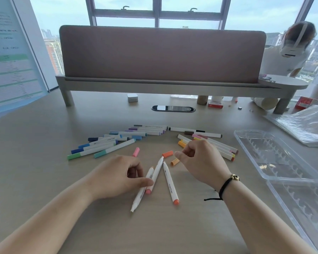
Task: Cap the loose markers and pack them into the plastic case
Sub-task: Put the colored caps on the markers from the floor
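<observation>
- Head view shows a big wooden table (pixel 44 162) that fills most of the picture.
- Far back on the table stands a long pink screen (pixel 162 54) on grey legs.
- Over at the table's right side lies the plastic case (pixel 275 154). It is clear, lies open flat, and holds no markers.
- Behind the case, near the table's right edge, is a crinkly plastic bag (pixel 305 123).
- Near the table's middle, on the left, lie the blue and green markers (pixel 101 145) in a loose pile, caps on.
- Near the table's middle, on the right, lie the yellow and pink markers (pixel 222 147), caps on too.
- The left hand (pixel 117 178) rests on the table close to the person. Its thumb and fingers pinch two loose markers (pixel 151 182), which touch each other.
- The right hand (pixel 200 162) hangs just over the table. Its fingers are curled, and I cannot tell if they hold anything.
- Between the hands a third loose marker (pixel 170 182) lies alone on the table.
- Just past the hands sit three little caps: a pink cap (pixel 136 151), an orange cap (pixel 167 154) and a light orange cap (pixel 174 161).
</observation>
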Available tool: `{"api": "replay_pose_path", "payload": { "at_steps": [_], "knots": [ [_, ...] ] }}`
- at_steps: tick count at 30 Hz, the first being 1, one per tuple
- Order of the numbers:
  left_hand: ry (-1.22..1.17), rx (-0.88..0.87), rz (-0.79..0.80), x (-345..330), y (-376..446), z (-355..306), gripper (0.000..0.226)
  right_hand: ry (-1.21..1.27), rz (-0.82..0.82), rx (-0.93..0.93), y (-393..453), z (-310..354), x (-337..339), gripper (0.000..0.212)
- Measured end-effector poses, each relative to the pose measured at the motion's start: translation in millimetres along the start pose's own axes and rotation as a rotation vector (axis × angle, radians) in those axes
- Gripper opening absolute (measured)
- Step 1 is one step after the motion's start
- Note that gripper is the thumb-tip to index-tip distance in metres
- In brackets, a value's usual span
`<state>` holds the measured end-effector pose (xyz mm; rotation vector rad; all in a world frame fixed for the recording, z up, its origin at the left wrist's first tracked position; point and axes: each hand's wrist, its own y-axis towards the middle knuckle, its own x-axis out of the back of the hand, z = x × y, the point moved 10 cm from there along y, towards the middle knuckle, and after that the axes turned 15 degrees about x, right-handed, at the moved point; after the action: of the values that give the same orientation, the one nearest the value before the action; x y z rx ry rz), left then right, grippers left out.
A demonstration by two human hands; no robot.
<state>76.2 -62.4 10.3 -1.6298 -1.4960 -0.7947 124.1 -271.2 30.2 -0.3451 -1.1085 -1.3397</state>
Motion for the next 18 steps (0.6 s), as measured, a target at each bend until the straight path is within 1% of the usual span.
{"api": "replay_pose_path", "payload": {
  "at_steps": [2,6,10,12,15,17,18],
  "knots": [
    [0.039,0.008,-0.048,1.1,0.4,-0.6,0.037,0.003,-0.003,0.0,0.0,0.3,0.7,0.032],
    [0.029,0.058,-0.099,6.9,1.3,3.8,0.027,0.001,-0.001,0.0,0.1,-0.4,0.2,0.033],
    [0.111,0.142,-0.179,17.6,1.0,12.7,0.025,-0.008,0.007,-0.003,-0.4,-1.7,-1.4,0.032],
    [0.098,0.171,-0.171,19.0,2.7,17.4,0.024,-0.015,0.022,-0.005,-0.6,-2.2,-3.0,0.03],
    [-0.042,0.196,-0.118,21.3,7.3,24.3,0.022,-0.033,0.04,0.002,-0.3,-1.7,-4.9,0.027],
    [-0.206,0.196,-0.101,25.8,8.8,24.7,0.021,-0.03,0.045,0.008,0.0,-1.3,-5.4,0.024],
    [-0.333,0.205,-0.088,27.5,8.7,25.4,0.021,-0.023,0.047,0.011,0.0,-1.2,-5.5,0.021]
  ]
}}
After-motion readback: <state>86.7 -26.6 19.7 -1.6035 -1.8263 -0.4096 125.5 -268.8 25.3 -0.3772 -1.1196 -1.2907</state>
